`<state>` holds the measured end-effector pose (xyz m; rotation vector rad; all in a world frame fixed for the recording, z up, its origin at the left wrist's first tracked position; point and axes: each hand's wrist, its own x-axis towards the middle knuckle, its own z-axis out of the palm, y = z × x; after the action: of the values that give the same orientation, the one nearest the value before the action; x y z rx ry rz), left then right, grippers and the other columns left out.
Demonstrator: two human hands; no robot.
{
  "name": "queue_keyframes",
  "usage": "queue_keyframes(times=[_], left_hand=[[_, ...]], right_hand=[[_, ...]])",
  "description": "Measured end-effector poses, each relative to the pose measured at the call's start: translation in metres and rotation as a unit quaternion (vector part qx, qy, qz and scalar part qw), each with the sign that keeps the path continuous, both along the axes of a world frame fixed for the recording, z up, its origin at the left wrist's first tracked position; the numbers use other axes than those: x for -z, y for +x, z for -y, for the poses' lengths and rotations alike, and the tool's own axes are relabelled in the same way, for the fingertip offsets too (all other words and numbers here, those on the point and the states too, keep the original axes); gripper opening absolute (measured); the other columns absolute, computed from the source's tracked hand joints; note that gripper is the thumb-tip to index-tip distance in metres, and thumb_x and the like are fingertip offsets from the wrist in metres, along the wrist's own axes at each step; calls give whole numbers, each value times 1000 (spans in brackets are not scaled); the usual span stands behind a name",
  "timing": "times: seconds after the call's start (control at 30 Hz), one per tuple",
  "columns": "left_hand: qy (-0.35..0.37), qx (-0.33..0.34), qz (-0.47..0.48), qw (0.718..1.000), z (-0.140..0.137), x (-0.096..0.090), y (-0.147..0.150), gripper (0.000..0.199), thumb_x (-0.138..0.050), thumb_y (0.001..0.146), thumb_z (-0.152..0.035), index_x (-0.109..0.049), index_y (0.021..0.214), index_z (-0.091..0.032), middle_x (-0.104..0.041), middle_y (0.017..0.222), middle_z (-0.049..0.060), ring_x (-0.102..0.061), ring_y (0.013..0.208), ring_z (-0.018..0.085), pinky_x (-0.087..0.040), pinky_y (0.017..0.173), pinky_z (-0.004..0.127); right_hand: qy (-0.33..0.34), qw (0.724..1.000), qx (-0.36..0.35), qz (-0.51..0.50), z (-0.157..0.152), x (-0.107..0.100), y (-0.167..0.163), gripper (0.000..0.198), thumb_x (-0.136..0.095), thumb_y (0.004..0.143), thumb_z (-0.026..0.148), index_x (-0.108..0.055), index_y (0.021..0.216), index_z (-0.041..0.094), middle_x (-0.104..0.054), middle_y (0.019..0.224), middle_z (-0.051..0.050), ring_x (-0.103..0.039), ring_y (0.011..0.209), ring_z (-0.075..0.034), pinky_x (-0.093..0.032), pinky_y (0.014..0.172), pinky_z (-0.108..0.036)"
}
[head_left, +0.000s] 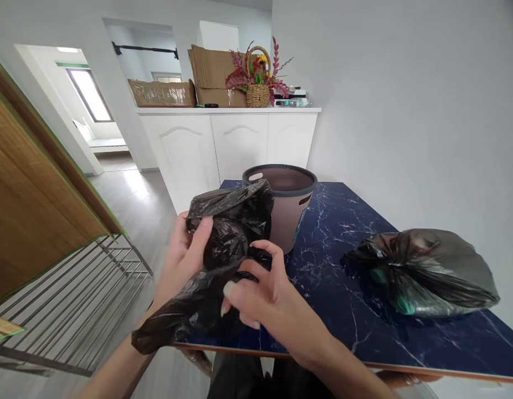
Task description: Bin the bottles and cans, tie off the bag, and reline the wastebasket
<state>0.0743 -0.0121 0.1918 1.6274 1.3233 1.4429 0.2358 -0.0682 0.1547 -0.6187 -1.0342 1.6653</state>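
Observation:
A crumpled black garbage bag (pixel 227 244) hangs over the front of the table, partly unfolded. My left hand (pixel 184 252) is closed on its left edge, the thumb on the near side and the other fingers hidden behind the plastic. My right hand (pixel 262 288) is at the bag's right side, with fingers bent and apart; its fingertips are near or against the film, and I see no plastic pinched between them. Just behind the bag stands a pinkish-brown trash can (pixel 281 216) with a dark rim and handle holes, its front left partly covered by the bag.
A full, tied dark bag (pixel 431 271) lies on the right of the blue marble-patterned table (pixel 331 244). To the left is a metal rack (pixel 86 299). Cardboard boxes (pixel 219 69) and a flower basket (pixel 258 95) top the white cabinet (pixel 240 138) behind.

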Motion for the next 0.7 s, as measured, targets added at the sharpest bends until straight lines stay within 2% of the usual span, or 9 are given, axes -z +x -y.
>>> queue_keyframes(times=[0.1,0.17,0.27,0.4,0.5,0.57,0.63,0.7], left_hand=[[-65,79,70,992,3,-6,2,53,-66,95,-67,-58,128,-26,-76,105,4,-75,94,27,-60,79,36],[-87,104,96,986,5,-9,-4,57,-68,95,-67,-55,133,-27,-77,104,4,-76,92,27,-60,79,37],[-64,95,94,989,9,-9,-21,56,-65,98,-66,-50,137,-28,-78,104,4,-76,95,26,-59,86,39],[-16,45,26,998,21,-9,-33,56,-66,100,-61,-40,139,-31,-79,102,3,-74,102,27,-55,98,45],[65,24,1,998,34,-11,-28,42,-65,102,-50,-35,127,-34,-74,116,3,-72,105,25,-54,101,47],[170,-9,-24,985,44,-13,-24,35,-68,101,-40,-39,121,-34,-65,124,3,-67,111,24,-52,106,48],[278,-31,-93,956,55,-13,-21,38,-76,92,-35,-48,119,-33,-56,124,5,-60,117,27,-48,109,49],[318,-7,-193,928,65,-13,-20,53,-86,80,-40,-56,124,-30,-54,124,7,-58,117,30,-50,107,50]], right_hand=[[-38,999,15,-33,-9,-6,4,68,-90,82,44,-36,122,32,-61,85,9,-51,58,-8,-26,48,-21],[-41,997,45,-38,-11,-11,9,64,-90,83,45,-39,118,30,-57,75,11,-44,55,-7,-26,48,-20],[-42,995,84,-35,-12,-18,19,60,-89,84,48,-43,118,29,-56,67,11,-42,54,-8,-29,48,-21],[-59,989,131,-46,-11,-24,31,58,-91,80,47,-49,116,30,-55,62,11,-45,53,-11,-35,47,-22],[-68,980,169,-82,-11,-28,37,53,-93,77,42,-55,112,30,-60,68,9,-55,57,-13,-44,51,-24],[-74,973,191,-107,-11,-30,40,50,-94,74,39,-59,108,30,-67,78,6,-63,64,-15,-50,55,-25],[-80,967,206,-127,-11,-34,41,46,-95,73,34,-61,104,29,-70,84,5,-68,69,-15,-54,59,-25],[-77,964,207,-146,-10,-38,41,43,-95,73,30,-62,100,28,-71,85,6,-70,74,-15,-57,63,-24]])
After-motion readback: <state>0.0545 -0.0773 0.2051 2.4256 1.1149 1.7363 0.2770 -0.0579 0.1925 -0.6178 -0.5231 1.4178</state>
